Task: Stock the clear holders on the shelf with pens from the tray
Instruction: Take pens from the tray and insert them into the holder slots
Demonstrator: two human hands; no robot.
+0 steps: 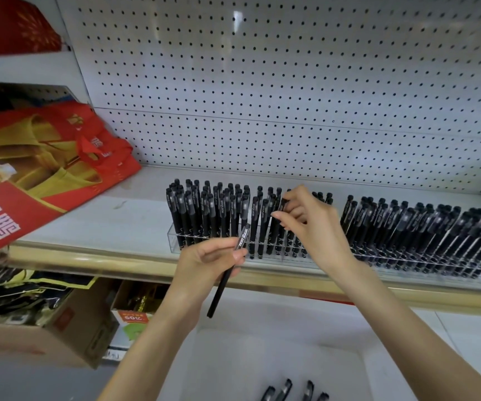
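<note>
A red bag lay at the shelf's left end. Off the front edge, above the tray, the left hand gripped a black pen. The right hand pinched a standing pen in the left holder. The right holder stood packed near the right end.

Head view, single wide-angle camera, worn on your head, facing forward and down.
- Range: close, with your left hand and right hand mid-frame.
- Top: pegboard.
- Middle: shelf, seen front-on.
- Bottom edge: tray, just beneath you.
</note>
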